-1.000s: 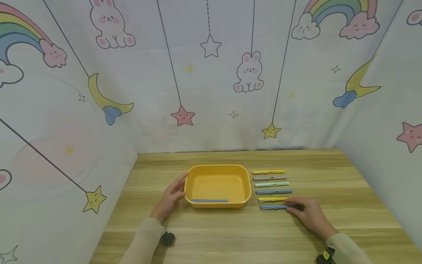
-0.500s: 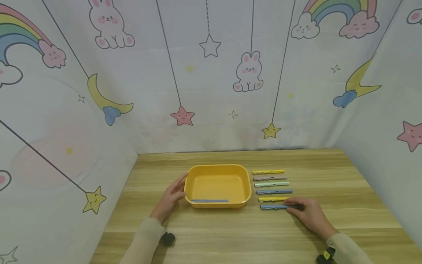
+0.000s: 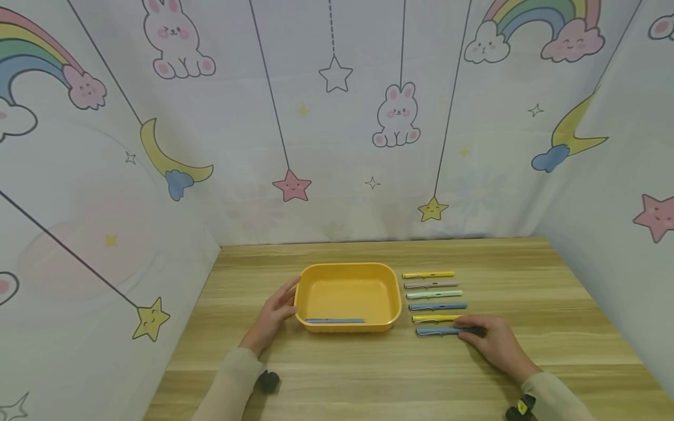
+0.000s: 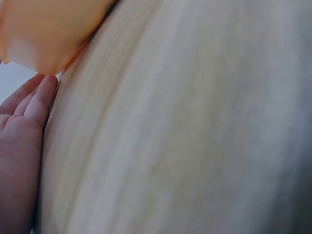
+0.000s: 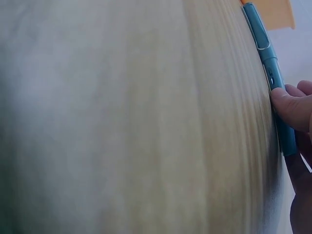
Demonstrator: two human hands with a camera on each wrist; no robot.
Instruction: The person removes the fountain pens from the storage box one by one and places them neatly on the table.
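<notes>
Against the left side of a yellow plastic tray (image 3: 347, 328) rests my left hand (image 3: 271, 318), its fingers fairly straight along the wall. The left wrist view shows those fingertips touching the tray (image 4: 44, 44). One blue pen (image 3: 334, 320) lies inside, along the tray's near wall. To the right, my right hand (image 3: 492, 342) pinches the back part of the nearest blue pen (image 3: 436, 331) between thumb and fingers. That pen (image 5: 271, 61) appears teal in the right wrist view and lies at the table surface; the hand covers part of it.
Beyond the held pen lie a yellow pen (image 3: 433, 318), a blue pen (image 3: 437, 306), a pale green pen (image 3: 433, 294), a pinkish pen (image 3: 430, 285) and another yellow pen (image 3: 427, 274), roughly parallel. A printed cloth (image 3: 347, 222) borders the wooden table (image 3: 368, 374) at the back.
</notes>
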